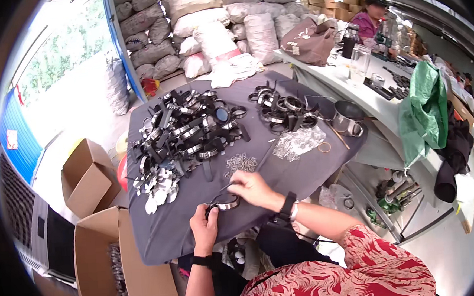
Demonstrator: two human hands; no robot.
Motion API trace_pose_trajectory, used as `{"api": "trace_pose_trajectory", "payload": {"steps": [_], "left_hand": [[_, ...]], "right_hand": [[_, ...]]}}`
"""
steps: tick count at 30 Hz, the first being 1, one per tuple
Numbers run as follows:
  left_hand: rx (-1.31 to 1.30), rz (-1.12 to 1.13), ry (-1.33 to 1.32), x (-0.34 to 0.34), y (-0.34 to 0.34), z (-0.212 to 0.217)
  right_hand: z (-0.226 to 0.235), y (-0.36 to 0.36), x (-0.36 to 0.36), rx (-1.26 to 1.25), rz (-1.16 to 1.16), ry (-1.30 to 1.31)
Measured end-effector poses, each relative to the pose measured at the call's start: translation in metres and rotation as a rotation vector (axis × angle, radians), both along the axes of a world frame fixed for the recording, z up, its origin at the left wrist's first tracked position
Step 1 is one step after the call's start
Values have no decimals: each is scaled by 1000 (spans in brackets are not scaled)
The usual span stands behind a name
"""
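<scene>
Near the front of the cloth-covered table, my left hand (204,230) grips a round black-and-silver ring part (228,204) by its dark end, thumb on top. My right hand (255,191) is closed in a pinch just above the ring's far side. A thin dark piece shows at its fingertips, too small to name. Beyond the right hand lies a scatter of small metal pieces (241,163). A large heap of similar black-and-silver ring parts (187,126) covers the table's far left. White round discs (161,189) lie at its near edge.
A smaller heap of ring parts (283,110), clear plastic bags (301,143) and a metal pot (348,118) are at the right. Cardboard boxes (89,176) stand left of the table. Stacked sacks (196,20) line the back. A person (369,23) sits by the white side table (330,73).
</scene>
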State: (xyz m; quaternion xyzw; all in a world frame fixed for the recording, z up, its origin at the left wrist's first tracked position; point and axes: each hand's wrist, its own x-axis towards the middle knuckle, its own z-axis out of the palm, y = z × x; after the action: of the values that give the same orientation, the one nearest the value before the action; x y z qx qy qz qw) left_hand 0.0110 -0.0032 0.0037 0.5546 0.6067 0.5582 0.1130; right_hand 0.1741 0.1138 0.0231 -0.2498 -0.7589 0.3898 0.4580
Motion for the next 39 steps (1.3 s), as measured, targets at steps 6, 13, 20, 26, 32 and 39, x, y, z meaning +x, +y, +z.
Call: {"api": "trace_pose_trajectory", "payload": {"steps": [6, 13, 20, 26, 32, 39], "left_hand": [[-342, -161, -594, -24, 7, 27], [-226, -166, -548, -29, 101, 122], [-2, -100, -620, -59, 248, 185], [-45, 14, -383, -103, 301, 177], [-56, -177, -472, -33, 189, 153], [-158, -139, -498, -21, 55, 74]], "right_hand": [[-20, 28, 64, 15, -408, -179], [-17, 16, 70, 166, -432, -277], [-16, 17, 66, 183, -436, -297], [-11, 17, 61, 185, -402, -299], [-15, 21, 66, 204, -448, -277], [-21, 21, 67, 260, -465, -282]]}}
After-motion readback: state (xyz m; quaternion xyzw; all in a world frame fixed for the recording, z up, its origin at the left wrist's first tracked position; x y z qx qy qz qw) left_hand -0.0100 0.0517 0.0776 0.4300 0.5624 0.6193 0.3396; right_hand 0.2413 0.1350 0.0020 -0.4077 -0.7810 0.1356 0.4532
